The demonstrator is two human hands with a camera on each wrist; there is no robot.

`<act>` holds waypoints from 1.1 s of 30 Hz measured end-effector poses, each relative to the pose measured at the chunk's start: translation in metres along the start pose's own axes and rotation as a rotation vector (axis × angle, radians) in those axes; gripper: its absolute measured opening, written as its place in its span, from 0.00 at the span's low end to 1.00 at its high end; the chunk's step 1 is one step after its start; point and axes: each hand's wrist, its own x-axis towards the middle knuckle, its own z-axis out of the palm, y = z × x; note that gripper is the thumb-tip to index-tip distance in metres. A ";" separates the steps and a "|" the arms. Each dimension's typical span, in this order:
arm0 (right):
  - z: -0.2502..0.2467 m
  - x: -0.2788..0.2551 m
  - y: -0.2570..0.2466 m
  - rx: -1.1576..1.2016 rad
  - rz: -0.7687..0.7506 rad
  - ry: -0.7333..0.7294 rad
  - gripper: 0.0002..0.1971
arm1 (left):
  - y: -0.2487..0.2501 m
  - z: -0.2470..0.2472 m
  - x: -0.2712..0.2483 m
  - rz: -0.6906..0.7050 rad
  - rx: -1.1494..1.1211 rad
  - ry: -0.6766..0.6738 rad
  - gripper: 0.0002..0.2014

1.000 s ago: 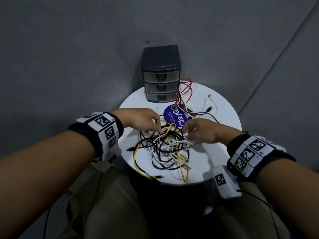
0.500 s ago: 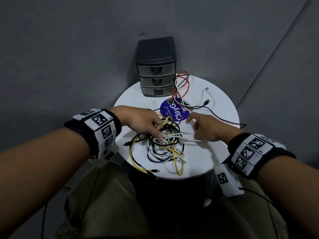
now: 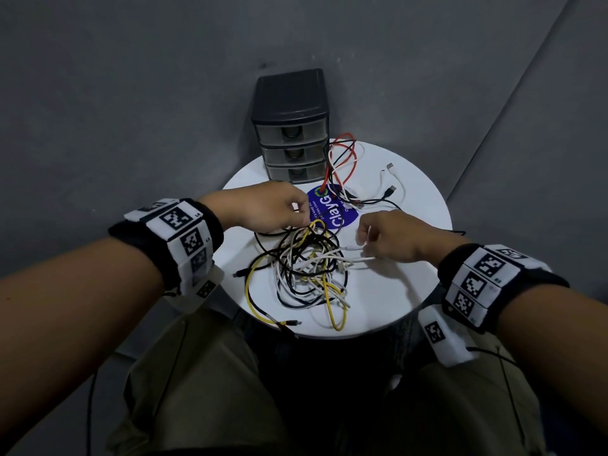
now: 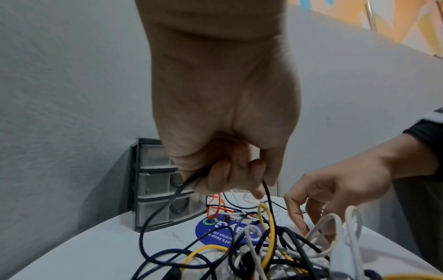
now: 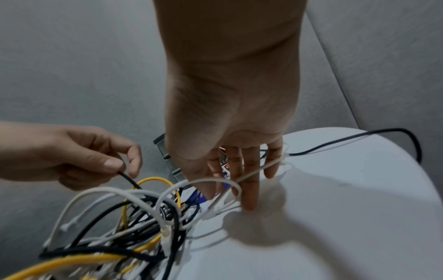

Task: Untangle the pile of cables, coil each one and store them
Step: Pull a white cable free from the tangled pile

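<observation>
A tangle of black, white and yellow cables [image 3: 306, 268] lies in the middle of the round white table [image 3: 394, 291]. My left hand [image 3: 301, 215] is at the pile's far left edge, fingers curled round a black cable [image 4: 143, 236] whose loop hangs down into the tangle. Thumb and forefinger of the left hand [image 5: 115, 164] pinch that black cable [image 5: 128, 180]. At the pile's right side, my right hand [image 3: 365, 240] pinches a thin white cable [image 3: 353, 249] near its plug ends. The white cable [image 5: 258, 170] crosses the right hand [image 5: 239, 180], whose fingertips point down at the table.
A dark three-drawer unit [image 3: 291, 126] stands at the back of the table, its drawers closed. Red, white and black cables [image 3: 345, 159] lie loose beside it, over a blue round sticker [image 3: 342, 212]. One black cable [image 5: 383, 132] hangs over the right rim.
My left hand has lifted away from the pile toward the drawers, drawing the black cable up. The right hand stays at the pile's right side, now with the white cable in its fingers.
</observation>
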 end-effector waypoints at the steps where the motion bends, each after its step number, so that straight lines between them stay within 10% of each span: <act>1: -0.001 -0.002 0.000 0.030 -0.019 -0.001 0.07 | 0.003 -0.001 -0.001 0.013 -0.001 0.025 0.05; 14: -0.025 -0.012 0.003 0.214 -0.091 0.089 0.07 | 0.013 0.014 0.001 0.066 0.116 -0.102 0.11; 21: -0.032 -0.019 -0.001 0.050 -0.142 0.041 0.17 | 0.017 0.018 0.007 0.072 0.171 -0.084 0.11; 33: -0.030 -0.015 -0.003 -0.341 -0.178 0.044 0.07 | 0.004 0.014 0.006 -0.030 0.112 -0.047 0.13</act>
